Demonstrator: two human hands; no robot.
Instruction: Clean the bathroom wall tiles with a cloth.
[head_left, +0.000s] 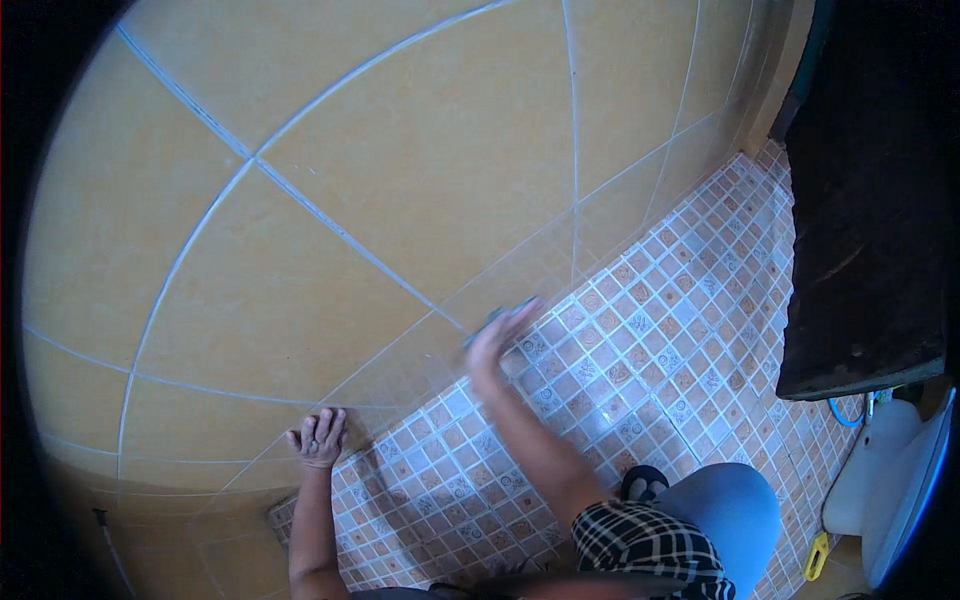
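Observation:
My right hand (501, 337) presses a thin greenish pad or cloth (487, 324) against the lower part of the yellow tiled wall (420, 187), just above the patterned floor tiles (600, 352). Slight blur covers that hand, and its palm side is hidden. Further left, my left hand (321, 439) rests with fingers spread on the low part of the wall near the floor edge; it holds nothing visible. White grout lines (337, 229) cross between the large wall tiles.
A dark panel with a ragged edge (862, 225) stands at the right. Below it are a white toilet (885, 465), a blue hose (844, 416) and a yellow-handled object (816, 556) on the floor. My bent knee (724, 510) and sandalled foot (643, 482) are at the lower right.

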